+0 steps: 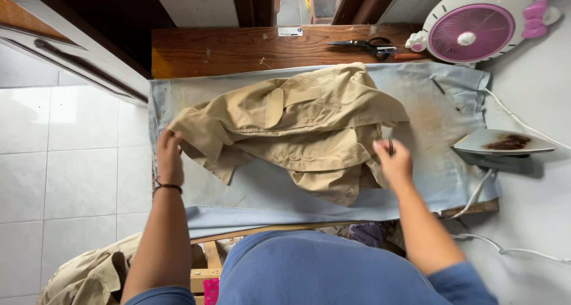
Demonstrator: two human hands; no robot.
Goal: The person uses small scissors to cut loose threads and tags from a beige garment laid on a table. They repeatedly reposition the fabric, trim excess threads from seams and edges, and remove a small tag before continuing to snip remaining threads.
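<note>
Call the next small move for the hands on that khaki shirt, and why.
Probably pull the two hands apart to spread the crumpled khaki shirt flat. The left hand grips its left edge, the right hand its right side, and it lies bunched in folds on the pale blue board cover.

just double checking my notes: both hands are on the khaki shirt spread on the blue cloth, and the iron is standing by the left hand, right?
Not quite. The iron stands by the right hand, not the left hand, as the head view shows. Both hands are on the khaki shirt on the blue cloth.
</note>
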